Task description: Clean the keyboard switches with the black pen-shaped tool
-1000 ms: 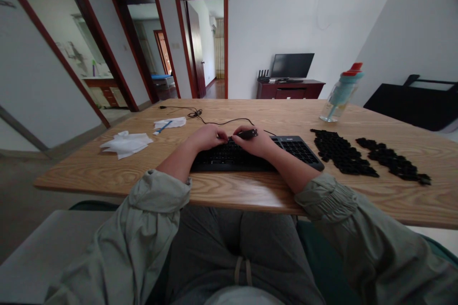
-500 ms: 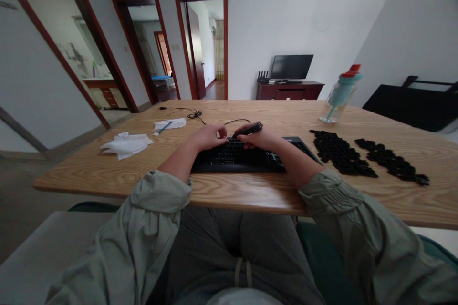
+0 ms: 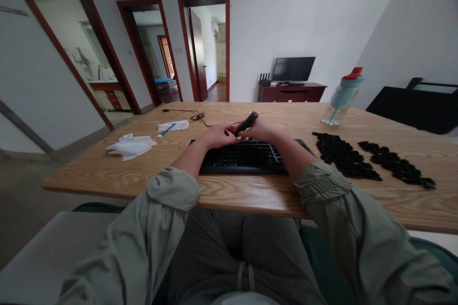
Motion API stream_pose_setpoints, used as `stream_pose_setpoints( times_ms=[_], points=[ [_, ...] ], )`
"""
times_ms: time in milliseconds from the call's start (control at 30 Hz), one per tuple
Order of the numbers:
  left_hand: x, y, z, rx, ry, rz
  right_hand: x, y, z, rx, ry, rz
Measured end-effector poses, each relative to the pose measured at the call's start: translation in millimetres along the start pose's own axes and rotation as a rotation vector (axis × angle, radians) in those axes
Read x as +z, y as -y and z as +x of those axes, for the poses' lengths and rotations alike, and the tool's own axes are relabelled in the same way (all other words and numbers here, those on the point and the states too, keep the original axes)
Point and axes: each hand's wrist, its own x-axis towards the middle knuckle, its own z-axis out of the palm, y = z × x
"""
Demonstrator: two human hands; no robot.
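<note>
At the centre of the frame, the right hand (image 3: 263, 131) is clamped on a dark tool (image 3: 246, 123), which tilts up to the right above the far edge of the keyboard (image 3: 243, 158). The left hand (image 3: 217, 135) sits just left of it, fingers curled together at the tool's lower tip; whether it grips anything cannot be told. On the surface (image 3: 250, 190), keycaps (image 3: 345, 156) lie at right, a bottle (image 3: 340, 97) at upper right, and tissues (image 3: 131, 146) at left.

Water bottle (image 3: 341, 97), crumpled tissue (image 3: 130, 146), monitor (image 3: 293, 68) behind.
</note>
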Motion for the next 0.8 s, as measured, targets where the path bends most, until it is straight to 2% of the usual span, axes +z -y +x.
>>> stream_pose_setpoints(
  times_ms=[200, 333, 400, 500, 567, 700, 800],
  points=[
    [5.5, 10, 10, 0.032, -0.019, -0.094, 4, -12, 8, -0.091, -0.054, -0.076],
    [5.0, 13, 9, 0.043, -0.031, -0.116, 8, -15, 7, -0.066, -0.077, -0.129],
    [3.7, 11, 8, 0.039, -0.032, -0.115, 8, -13, 8, -0.082, -0.147, -0.102],
    [1.3, 8, 6, 0.035, -0.032, -0.137, 6, -5, 8, -0.146, -0.327, -0.02],
    [0.0, 7, 5, 0.019, -0.039, -0.155, 5, 0, 7, -0.158, -0.389, 0.007],
    [-0.9, 8, 4, -0.049, -0.074, -0.148, 7, 6, 3, -0.151, -0.361, 0.017],
    [-1.3, 10, 4, -0.086, -0.046, -0.18, 9, 5, 3, -0.166, -0.356, -0.004]
  ],
)
